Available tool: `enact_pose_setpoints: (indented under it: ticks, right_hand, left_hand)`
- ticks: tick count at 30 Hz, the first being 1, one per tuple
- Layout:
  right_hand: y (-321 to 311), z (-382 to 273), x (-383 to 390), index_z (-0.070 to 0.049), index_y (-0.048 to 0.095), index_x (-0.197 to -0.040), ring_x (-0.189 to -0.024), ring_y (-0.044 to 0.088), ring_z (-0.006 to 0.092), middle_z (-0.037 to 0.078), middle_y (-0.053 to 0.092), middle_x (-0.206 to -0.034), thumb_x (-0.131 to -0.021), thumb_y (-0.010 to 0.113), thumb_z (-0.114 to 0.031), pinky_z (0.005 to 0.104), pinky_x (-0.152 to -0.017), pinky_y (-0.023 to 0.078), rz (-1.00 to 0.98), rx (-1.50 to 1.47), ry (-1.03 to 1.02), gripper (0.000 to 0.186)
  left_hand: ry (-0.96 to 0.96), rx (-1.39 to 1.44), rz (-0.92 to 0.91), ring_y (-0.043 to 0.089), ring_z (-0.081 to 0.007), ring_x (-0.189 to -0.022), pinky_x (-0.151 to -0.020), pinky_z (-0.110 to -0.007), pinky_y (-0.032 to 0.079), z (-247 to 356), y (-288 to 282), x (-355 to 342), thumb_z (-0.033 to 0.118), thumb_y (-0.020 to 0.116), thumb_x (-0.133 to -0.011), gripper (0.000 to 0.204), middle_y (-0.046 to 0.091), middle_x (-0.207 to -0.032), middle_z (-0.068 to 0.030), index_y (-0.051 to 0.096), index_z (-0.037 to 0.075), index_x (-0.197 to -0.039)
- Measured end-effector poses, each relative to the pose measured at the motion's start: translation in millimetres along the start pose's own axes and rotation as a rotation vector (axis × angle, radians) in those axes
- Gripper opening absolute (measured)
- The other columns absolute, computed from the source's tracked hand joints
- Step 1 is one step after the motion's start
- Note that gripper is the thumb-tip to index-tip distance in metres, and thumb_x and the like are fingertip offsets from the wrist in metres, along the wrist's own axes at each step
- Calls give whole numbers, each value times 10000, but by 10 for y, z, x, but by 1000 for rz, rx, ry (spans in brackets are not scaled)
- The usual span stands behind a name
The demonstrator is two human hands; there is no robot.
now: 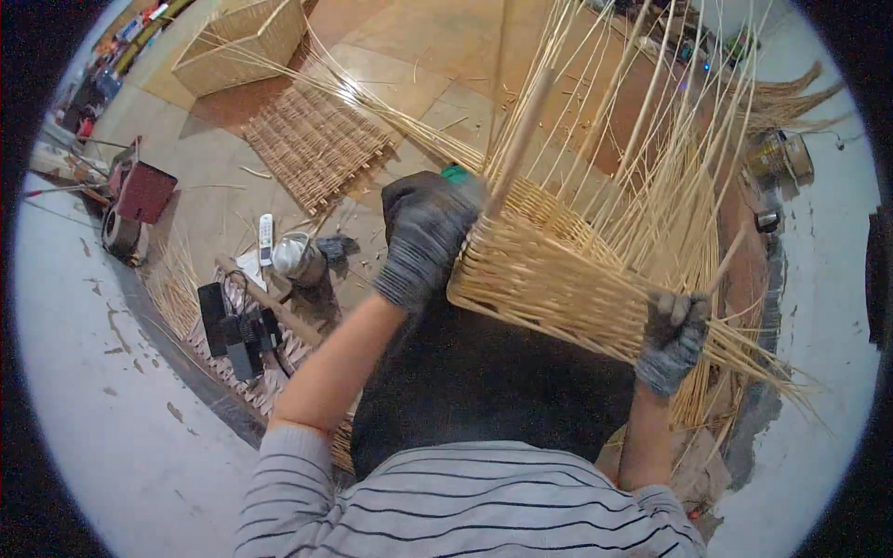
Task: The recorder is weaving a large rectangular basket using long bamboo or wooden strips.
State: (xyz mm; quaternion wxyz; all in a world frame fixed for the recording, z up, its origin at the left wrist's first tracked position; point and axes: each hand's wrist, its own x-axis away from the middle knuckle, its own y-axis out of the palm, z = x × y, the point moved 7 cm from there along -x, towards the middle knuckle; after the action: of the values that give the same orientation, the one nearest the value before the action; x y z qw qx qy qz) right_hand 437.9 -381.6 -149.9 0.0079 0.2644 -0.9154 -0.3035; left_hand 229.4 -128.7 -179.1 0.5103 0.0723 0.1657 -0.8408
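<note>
Our left hand (428,237), in a dark grey knit glove, bears on the left corner of the unfinished wicker basket (549,284). Its fingertips are blurred and partly hidden, so we cannot determine whether it grips the corner or the thick stake (523,144) rising beside it. A small green item (453,173) shows at the top of this glove; its kind is unclear. Our right hand (673,339), gloved likewise, has its fingers folded over the right end of the same basket and grips it there. The basket thus lies between our two hands, above the dark cloth (502,400) on our lap. Its underside is not visible.

Beyond the woven wall, long wicker strands (642,158) fan upward; their upper ends are cut off by the upper edge. To our left, on the floor, we find a black device (240,332) of uncertain function, a wooden handle (279,302) and a white remote control (266,239). Farther out lies a flat woven wicker panel (316,144). Beyond it we note a second wicker basket (244,51), cut off at the top.
</note>
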Motion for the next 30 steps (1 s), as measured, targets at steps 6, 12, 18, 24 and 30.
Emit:
enact_pose_setpoints:
  ticks: [6,12,18,24,30]
  right_hand:
    - [982,826,-362,-97,476,-815,-587,483,153,8,473,-630,-892,451,-256,322,-635,468,-283,-47,3,178]
    - [572,554,-21,-65,542,-869,-717,574,232,62,559,-702,-857,519,-194,367,-742,490,-409,-233,115,132]
    - [-11,396,-24,-45,502,-915,-774,604,262,98,593,-793,-830,564,-221,326,-649,511,-128,49,388,205]
    - [1090,180,-1193,-2,389,-1221,-1105,434,364,238,486,-1135,-764,574,-353,467,-972,278,-478,1481,-565,605]
    - [129,125,-712,-141,322,-1300,-617,473,75,-17,478,-703,-893,395,-201,202,-456,460,-181,344,-163,418]
  left_hand:
    - [193,-363,160,528,-287,-817,-757,-388,413,49,350,512,281,634,-716,331,578,-844,-129,578,37,-934]
    - [532,-809,51,561,-306,-800,-695,-381,451,578,246,263,241,549,-787,201,596,-847,-118,578,92,-919]
    - [-156,-619,-826,591,-161,-623,-573,-314,484,243,1037,-103,324,699,-692,328,610,-771,-86,617,53,-858]
    - [-198,-581,-403,604,-263,-725,-694,-351,458,341,1083,62,416,664,-680,367,623,-725,-133,637,68,-795]
    - [-296,-568,-841,607,-268,-646,-652,-344,472,262,996,-51,568,520,-739,513,600,-706,-192,619,81,-867]
